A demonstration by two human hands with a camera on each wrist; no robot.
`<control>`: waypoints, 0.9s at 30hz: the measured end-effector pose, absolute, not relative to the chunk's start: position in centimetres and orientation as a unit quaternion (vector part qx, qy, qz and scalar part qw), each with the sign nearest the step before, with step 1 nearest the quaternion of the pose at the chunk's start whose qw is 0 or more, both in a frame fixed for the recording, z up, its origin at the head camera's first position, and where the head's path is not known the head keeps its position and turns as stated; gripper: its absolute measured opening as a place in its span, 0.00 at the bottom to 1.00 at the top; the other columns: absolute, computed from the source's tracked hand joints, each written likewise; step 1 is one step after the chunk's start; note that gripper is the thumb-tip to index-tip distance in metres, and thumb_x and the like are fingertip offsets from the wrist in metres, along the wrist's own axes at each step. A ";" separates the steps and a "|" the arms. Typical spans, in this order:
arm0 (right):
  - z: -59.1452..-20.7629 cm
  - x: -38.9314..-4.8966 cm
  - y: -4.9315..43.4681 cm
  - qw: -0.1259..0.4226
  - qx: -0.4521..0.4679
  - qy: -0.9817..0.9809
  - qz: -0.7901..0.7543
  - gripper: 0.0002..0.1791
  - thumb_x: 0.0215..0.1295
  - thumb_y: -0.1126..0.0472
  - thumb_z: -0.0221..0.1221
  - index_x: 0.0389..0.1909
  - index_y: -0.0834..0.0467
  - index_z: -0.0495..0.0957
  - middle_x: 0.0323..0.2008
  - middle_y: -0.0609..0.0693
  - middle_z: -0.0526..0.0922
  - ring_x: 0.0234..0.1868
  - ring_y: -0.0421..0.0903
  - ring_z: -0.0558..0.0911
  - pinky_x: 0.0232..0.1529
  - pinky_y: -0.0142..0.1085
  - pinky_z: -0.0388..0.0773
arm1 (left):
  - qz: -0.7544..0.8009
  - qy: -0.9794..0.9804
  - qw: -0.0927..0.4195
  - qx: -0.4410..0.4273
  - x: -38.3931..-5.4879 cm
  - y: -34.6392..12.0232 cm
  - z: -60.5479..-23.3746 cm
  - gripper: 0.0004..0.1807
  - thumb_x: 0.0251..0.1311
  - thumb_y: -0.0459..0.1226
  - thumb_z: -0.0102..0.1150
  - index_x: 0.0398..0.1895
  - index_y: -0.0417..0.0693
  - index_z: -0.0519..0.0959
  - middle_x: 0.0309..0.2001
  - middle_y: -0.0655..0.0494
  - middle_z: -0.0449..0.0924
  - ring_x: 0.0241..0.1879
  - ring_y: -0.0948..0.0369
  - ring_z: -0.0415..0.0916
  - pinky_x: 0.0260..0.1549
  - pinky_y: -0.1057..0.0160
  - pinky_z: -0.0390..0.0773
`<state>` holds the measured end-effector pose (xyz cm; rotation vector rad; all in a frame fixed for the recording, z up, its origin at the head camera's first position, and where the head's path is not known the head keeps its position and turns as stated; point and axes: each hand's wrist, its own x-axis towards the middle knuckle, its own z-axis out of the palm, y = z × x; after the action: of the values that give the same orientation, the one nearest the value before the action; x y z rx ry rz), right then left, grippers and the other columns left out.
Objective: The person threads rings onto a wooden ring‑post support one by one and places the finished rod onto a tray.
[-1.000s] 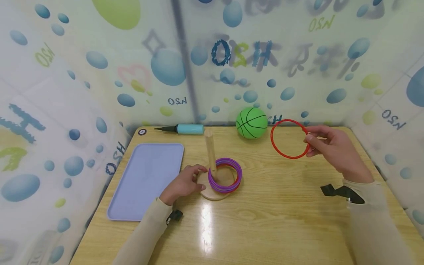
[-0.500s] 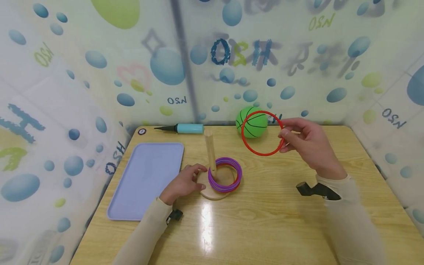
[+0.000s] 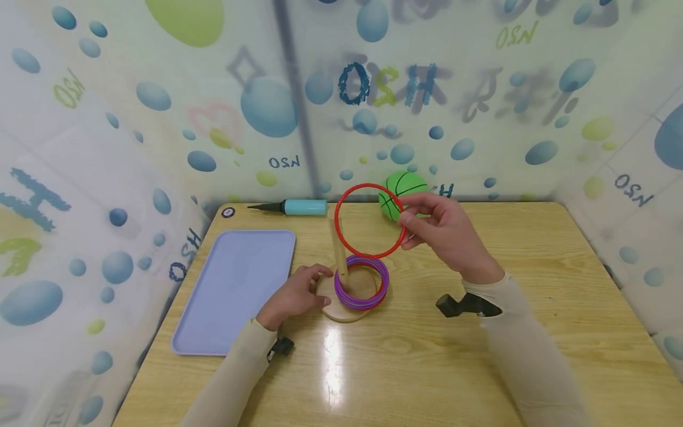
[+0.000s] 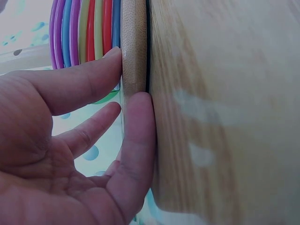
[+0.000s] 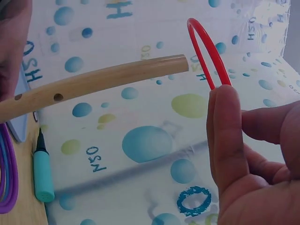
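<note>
My right hand pinches a thin red ring between thumb and fingers, upright above the table. In the head view the ring overlaps the top of the wooden peg; in the right wrist view it stands just beyond the peg's tip. My left hand holds the edge of the round wooden base, with thumb and fingers at its rim. Round the peg's foot lies a stack of rings in purple, blue, yellow and red.
A lilac tray lies to the left on the wooden table. Along the back are a turquoise hand pump, a green ball with black lines and a small round sticker. Patterned curtains surround the table.
My right hand has carried the red ring leftward, from right of the green ball, past it, to the peg's top. The left hand and the base have stayed in place.
</note>
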<state>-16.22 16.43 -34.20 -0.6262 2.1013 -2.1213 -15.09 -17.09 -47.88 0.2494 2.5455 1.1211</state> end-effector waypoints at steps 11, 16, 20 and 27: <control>-36.0 -17.2 14.3 0.089 -0.183 0.702 -0.683 0.16 0.77 0.67 0.60 0.62 0.66 0.77 0.39 0.53 0.83 0.27 0.45 0.88 0.35 0.41 0.89 | 0.393 0.899 0.173 0.090 -15.2 -17.1 -47.9 0.30 0.58 0.34 0.78 0.63 0.57 0.80 0.54 0.46 0.73 0.44 0.55 0.68 0.41 0.58 0.69; -35.9 -17.6 14.0 0.094 -0.174 0.708 -0.678 0.18 0.77 0.64 0.61 0.63 0.65 0.77 0.41 0.55 0.83 0.28 0.45 0.87 0.37 0.41 0.89 | 0.394 0.898 0.172 0.092 -15.2 -17.2 -47.7 0.30 0.57 0.34 0.78 0.64 0.55 0.80 0.54 0.45 0.73 0.44 0.55 0.68 0.41 0.59 0.70; -35.8 -17.9 13.4 0.098 -0.178 0.699 -0.685 0.18 0.77 0.64 0.61 0.64 0.65 0.78 0.39 0.51 0.84 0.27 0.44 0.88 0.37 0.41 0.89 | 0.395 0.897 0.173 0.095 -15.2 -17.2 -47.6 0.30 0.58 0.34 0.78 0.63 0.55 0.80 0.54 0.44 0.73 0.44 0.55 0.68 0.41 0.59 0.69; -37.4 -18.5 12.4 0.136 -0.172 0.693 -0.687 0.18 0.77 0.66 0.61 0.62 0.69 0.77 0.39 0.54 0.84 0.28 0.44 0.88 0.36 0.39 0.89 | 0.394 0.898 0.170 0.097 -15.0 -17.1 -47.6 0.30 0.58 0.33 0.78 0.64 0.54 0.80 0.54 0.44 0.72 0.43 0.55 0.67 0.40 0.59 0.69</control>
<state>-18.55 12.43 -37.43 -0.4975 2.0063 -1.9887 -15.01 -17.11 -47.62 0.2757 2.5514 1.1204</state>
